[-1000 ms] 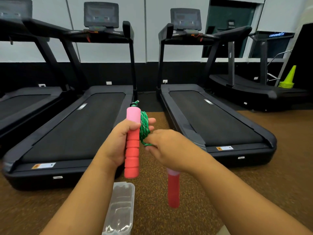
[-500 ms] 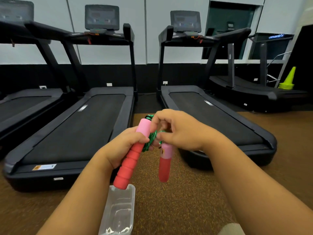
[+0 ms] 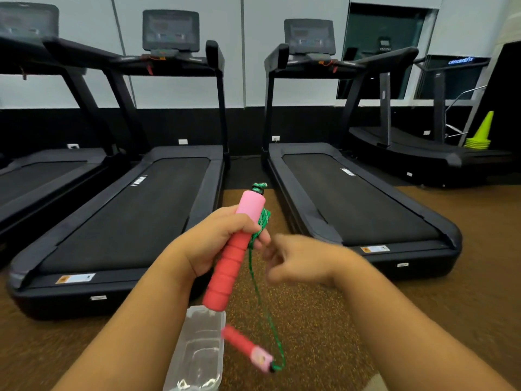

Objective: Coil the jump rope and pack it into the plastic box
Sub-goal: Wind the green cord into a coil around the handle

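My left hand [image 3: 214, 241] grips one red-and-pink foam handle [image 3: 234, 249] of the jump rope, tilted with its pink end up. Green rope [image 3: 263, 221] is bunched against that handle under my fingers, and a single strand hangs down from it. The second handle [image 3: 248, 348] dangles blurred at the strand's lower end, above the floor and free of both hands. My right hand [image 3: 298, 261], blurred, sits just right of the rope with loosely curled fingers and nothing in it. The clear plastic box [image 3: 197, 351] lies open on the floor below my left forearm.
Two black treadmills [image 3: 135, 221] [image 3: 358, 204] stand on either side ahead, a narrow strip of brown speckled floor [image 3: 324, 320] between them. Another treadmill is at the far left. A stack of lime cones [image 3: 479, 136] stands at the far right.
My right hand has let go of the second handle, which dropped and now swings low on the rope near the box. The left hand raised its handle slightly.
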The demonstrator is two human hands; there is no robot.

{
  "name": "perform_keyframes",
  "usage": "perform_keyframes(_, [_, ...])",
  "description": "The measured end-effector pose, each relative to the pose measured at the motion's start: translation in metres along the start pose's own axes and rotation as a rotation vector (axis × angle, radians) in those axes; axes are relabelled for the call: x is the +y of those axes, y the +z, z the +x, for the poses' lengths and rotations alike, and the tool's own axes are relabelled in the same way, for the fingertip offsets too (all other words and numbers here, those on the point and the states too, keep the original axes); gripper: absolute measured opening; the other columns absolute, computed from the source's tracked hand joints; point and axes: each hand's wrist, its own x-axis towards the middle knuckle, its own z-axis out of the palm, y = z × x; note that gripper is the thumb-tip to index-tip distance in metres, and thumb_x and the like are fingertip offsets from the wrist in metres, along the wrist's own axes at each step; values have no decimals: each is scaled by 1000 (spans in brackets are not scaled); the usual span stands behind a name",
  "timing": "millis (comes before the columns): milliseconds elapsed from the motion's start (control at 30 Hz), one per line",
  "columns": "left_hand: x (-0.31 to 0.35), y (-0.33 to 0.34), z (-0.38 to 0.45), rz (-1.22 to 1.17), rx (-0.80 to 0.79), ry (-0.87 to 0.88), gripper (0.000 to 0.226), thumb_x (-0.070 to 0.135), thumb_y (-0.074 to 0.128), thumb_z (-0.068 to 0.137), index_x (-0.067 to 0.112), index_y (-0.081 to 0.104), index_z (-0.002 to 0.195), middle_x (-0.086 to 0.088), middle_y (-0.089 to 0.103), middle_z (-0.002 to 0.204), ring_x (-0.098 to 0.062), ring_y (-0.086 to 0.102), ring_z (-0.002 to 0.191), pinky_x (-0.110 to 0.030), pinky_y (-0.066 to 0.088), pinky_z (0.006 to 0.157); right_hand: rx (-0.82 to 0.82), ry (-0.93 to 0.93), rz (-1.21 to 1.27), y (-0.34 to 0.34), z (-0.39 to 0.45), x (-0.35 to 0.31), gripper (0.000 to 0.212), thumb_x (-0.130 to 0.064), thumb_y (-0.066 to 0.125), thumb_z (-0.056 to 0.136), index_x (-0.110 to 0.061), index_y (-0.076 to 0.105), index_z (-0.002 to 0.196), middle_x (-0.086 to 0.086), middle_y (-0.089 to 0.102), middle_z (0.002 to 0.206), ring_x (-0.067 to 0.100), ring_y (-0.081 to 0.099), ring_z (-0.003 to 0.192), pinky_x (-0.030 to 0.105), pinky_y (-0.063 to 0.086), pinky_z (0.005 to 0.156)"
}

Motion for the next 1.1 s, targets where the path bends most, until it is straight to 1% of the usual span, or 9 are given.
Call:
perform_keyframes(133, [8,-5,1,-123,-1,11,63,23,63,60,-15,56,109,-21,66,91,-31,58,83,-44,50,87,225,-184,474,43,19,4,80,-35,78,74,-33,30,138,-13,49,130,9,47,121,41,41,106])
perform_keyframes(267, [14,-10,0,-286,-19,36,58,23,62,60,-11,60,107,-20,67,86,-27,60,76,-40,50,85,642,-289,423,42,40,-8,38,-21,68,78,-31,45,106,-5,59,102,15,57,95,51,51,85])
perform_keyframes(333, [22,-14,-1,-327,-9,98,52,20,66,57,-10,63,100,-21,67,82,-27,63,71,-33,56,74,744,-312,369,30,48,-16,48,-20,69,74,-40,38,106,-2,53,105,20,55,100,48,51,85])
perform_keyframes(467, [33,-17,-1,-501,-75,131,54,18,63,58,-11,62,103,-23,67,77,-28,67,64,-26,56,59,572,-261,428,14,64,-25,55,-16,65,83,-52,36,114,-6,45,125,18,50,119,48,46,99])
perform_keyframes(567, [36,-18,7,-464,-96,140,65,26,71,57,-8,62,112,-18,67,87,-25,63,73,-31,55,70,516,-227,470,14,67,-25,21,-17,47,98,-32,50,112,-4,60,105,12,58,97,37,50,87])
perform_keyframes(667, [35,-20,12,-514,-130,135,69,27,70,59,-4,57,120,-15,66,93,-22,61,80,-32,51,75,483,-195,533,30,63,-23,17,-22,38,102,-20,55,98,2,57,76,17,58,71,49,50,77])
perform_keyframes(833, [25,-22,16,-605,-97,163,81,24,70,62,-7,42,132,-19,59,103,-25,57,88,-34,49,89,344,-160,666,54,49,-18,10,-37,37,101,-34,47,99,-3,55,96,11,54,81,31,39,75])
perform_keyframes(933, [18,-24,16,-596,-63,180,80,25,69,63,-10,43,131,-22,59,109,-28,58,93,-36,48,93,245,-157,850,62,35,-24,5,-22,39,103,-24,37,108,-6,62,76,8,57,59,27,43,63])
perform_keyframes(1100, [12,-29,13,-402,65,176,81,29,73,53,-6,53,124,-24,66,112,-29,64,96,-41,44,100,297,-148,464,72,17,-31,18,-34,40,101,-19,49,95,-4,51,72,15,48,69,44,51,69])
